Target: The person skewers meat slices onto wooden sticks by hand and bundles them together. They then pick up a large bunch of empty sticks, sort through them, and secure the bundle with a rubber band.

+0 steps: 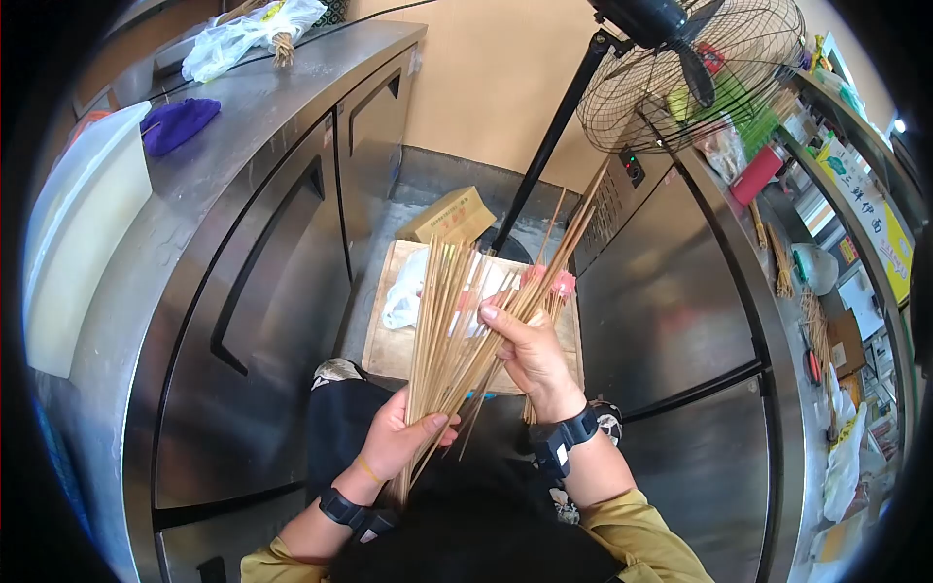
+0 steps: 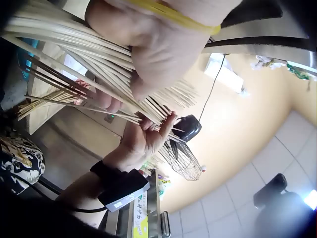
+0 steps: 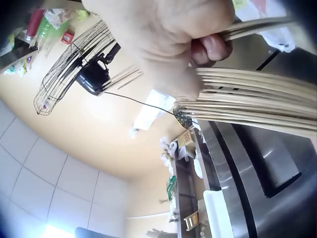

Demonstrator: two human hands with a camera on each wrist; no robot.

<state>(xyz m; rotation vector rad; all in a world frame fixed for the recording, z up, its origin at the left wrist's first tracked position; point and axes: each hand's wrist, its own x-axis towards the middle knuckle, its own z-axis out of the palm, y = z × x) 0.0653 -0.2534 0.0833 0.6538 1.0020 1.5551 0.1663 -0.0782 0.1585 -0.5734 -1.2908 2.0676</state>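
A spread bundle of thin bamboo skewers (image 1: 434, 325) stands fanned out between the two hands. Its lower part is gripped by my left hand (image 1: 397, 435), the thumb lying across the sticks. Higher up and to the right, my right hand (image 1: 535, 355) pinches several darker skewers (image 1: 573, 238) that slant up to the right, across the bundle. From the left wrist view, the pale skewers (image 2: 64, 37) pass under the left thumb toward the right hand (image 2: 136, 144). In the right wrist view, more skewers (image 3: 257, 94) run sideways beside the right hand (image 3: 168, 39), whose curled fingertips hold a few sticks.
Below the hands is a low wooden board (image 1: 385, 352) with a white plastic bag (image 1: 403, 299) and a red item (image 1: 561, 282). A cardboard box (image 1: 449, 216) lies behind it. Steel cabinets (image 1: 262, 291) flank both sides; a standing fan (image 1: 690, 78) rises at the back right.
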